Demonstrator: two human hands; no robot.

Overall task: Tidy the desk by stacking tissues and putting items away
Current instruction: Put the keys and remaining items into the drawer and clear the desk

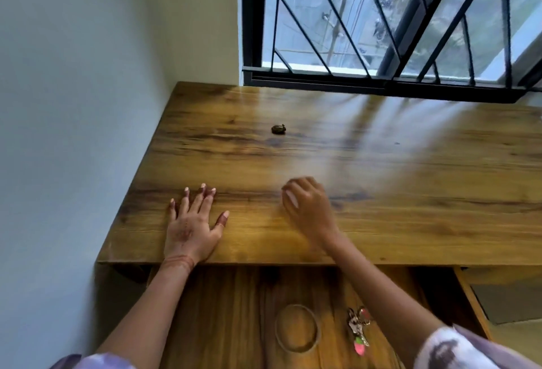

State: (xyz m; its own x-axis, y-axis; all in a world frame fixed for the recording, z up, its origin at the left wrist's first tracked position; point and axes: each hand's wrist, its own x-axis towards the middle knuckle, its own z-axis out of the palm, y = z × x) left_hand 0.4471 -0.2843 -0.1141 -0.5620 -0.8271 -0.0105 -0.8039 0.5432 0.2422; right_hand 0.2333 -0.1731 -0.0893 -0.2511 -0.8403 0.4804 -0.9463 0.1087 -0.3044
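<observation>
My left hand (192,226) lies flat on the wooden desk (381,192) near its front left corner, fingers spread, holding nothing. My right hand (308,204) hovers just over the desk to the right of it, fingers curled inward and blurred; nothing shows in it. A small dark object (278,129) sits alone on the desk farther back, well beyond both hands. Below the desk's front edge, a pulled-out wooden shelf (234,310) holds a thin ring-shaped band (296,328) and a bunch of keys (358,329) with a pink charm. No tissues are in view.
A pale wall (73,104) runs along the desk's left side. A barred window (381,22) stands behind the desk's back edge. An open drawer (498,295) shows under the desk at the right.
</observation>
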